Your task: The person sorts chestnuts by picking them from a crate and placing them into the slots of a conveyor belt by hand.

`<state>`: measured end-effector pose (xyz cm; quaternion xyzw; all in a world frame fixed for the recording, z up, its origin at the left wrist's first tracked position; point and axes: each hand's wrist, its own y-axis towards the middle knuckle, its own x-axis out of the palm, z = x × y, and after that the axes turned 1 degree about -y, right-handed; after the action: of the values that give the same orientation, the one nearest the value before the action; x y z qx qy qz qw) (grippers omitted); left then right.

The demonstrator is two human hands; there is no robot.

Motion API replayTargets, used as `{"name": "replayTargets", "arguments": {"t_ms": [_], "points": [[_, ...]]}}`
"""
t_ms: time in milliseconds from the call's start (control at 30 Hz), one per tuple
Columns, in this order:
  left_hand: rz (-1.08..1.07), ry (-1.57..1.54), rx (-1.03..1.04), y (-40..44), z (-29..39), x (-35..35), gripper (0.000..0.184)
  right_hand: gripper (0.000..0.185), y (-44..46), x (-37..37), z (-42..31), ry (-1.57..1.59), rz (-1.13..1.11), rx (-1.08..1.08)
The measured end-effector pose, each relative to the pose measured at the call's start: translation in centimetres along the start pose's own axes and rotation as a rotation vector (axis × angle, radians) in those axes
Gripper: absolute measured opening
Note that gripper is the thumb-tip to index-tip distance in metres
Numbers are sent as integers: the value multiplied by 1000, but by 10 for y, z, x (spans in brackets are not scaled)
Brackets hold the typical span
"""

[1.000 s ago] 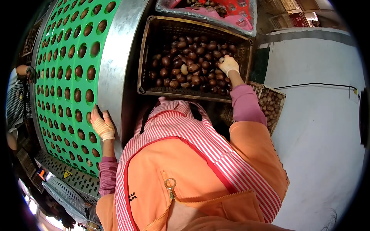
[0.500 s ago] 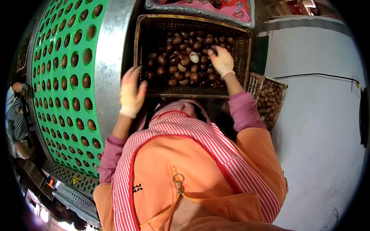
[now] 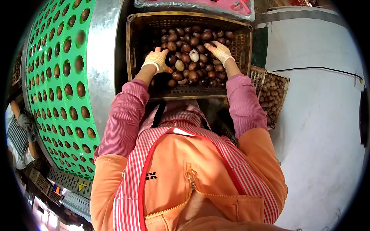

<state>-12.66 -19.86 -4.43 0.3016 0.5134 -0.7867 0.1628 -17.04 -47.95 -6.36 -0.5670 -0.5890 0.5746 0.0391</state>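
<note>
A brown perforated crate [image 3: 189, 14] holds many dark brown, round, nut-like pieces [image 3: 185, 58], with a paler one [image 3: 194, 56] among them. My left hand [image 3: 157, 61], in a cream glove with bare fingertips, is in the crate's left part, fingers spread against the pieces. At the right side of the pile is my right hand [image 3: 219, 52], gloved the same way, with its fingers apart and touching pieces. Neither hand has a piece clearly gripped.
A green panel [image 3: 50, 90] with brown pieces in its holes stands at the left, edged by a metal strip [image 3: 103, 50]. A second crate [image 3: 284, 96] of lighter pieces is at the right, by a pale surface [image 3: 316, 115]. Another person's gloved hand [image 3: 24, 121] shows far left.
My left hand has left the metal strip and moved right into the crate. My right hand has shifted slightly up and left. The view has shifted, and the pale piece lies uncovered.
</note>
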Motion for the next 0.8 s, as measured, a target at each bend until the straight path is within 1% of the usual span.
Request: {"name": "replayTargets", "arguments": {"t_ms": [67,133,167,200,267,300,400,433,533,567,600,667,700,733,800], "points": [[-73,-61,-23,6,-1,-5,102,73,18,6,10,149,-145,-37],[-93,19,-38,7,4,-6,102,71,-8,11,-9,319,-289,-45],[-102,57,-45,7,8,-6,102,70,-15,18,-15,318,-326,-35],[-111,67,-43,7,12,-3,103,73,-15,18,-19,200,-372,-49],[-105,34,-31,15,6,6,103,76,-23,21,-26,233,-379,22],[-128,50,-34,13,8,0,106,80,-27,19,-26,243,-403,7],[-170,10,-20,23,-3,-7,110,81,-25,22,-25,276,-419,32],[-232,-16,-58,22,0,-17,117,81,-22,22,-26,296,-439,56],[-257,-364,41,35,-21,4,123,81,-18,19,-25,299,-480,66],[-249,-409,65,33,-20,14,130,81,-16,19,-26,297,-500,77],[-231,-466,11,24,-14,22,134,81,-17,18,-29,279,-513,73],[-232,-499,51,14,-10,26,138,81,-23,17,-36,235,-543,63],[-201,-406,30,9,-7,28,138,83,-25,17,-38,217,-555,45],[-259,-443,47,2,-8,23,140,84,-26,21,-35,301,-589,61],[-247,-465,110,-12,-12,27,140,85,-27,26,-27,316,-611,60]]}}
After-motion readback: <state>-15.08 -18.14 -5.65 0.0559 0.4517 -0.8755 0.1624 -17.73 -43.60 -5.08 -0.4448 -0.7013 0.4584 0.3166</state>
